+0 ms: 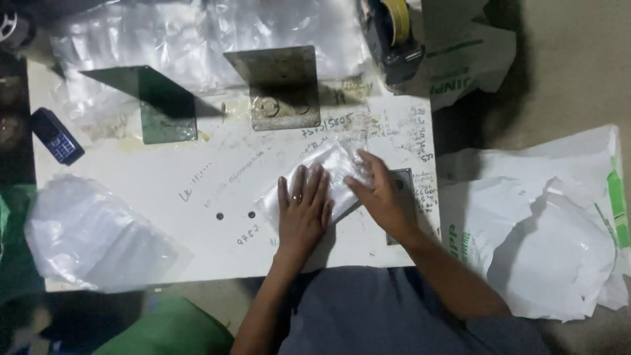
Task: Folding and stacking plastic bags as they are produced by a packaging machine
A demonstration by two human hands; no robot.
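A clear plastic packet (328, 172) with something white inside lies on the white tabletop (197, 197), a little right of centre. My left hand (302, 209) lies flat on its near left part, fingers spread, a ring on one finger. My right hand (380, 192) presses on the packet's right end, fingers pointing up and left. Neither hand grips anything; both rest palm down on the packet.
Two upright metal plates (279, 85) (158, 105) stand at the back. Clear plastic sheets (197, 33) lie behind them, and a pile of clear bags (92, 233) at the left. A small dark device (56, 135) lies at far left. A tape dispenser (394, 39) sits back right. White sacks (545, 230) lie right.
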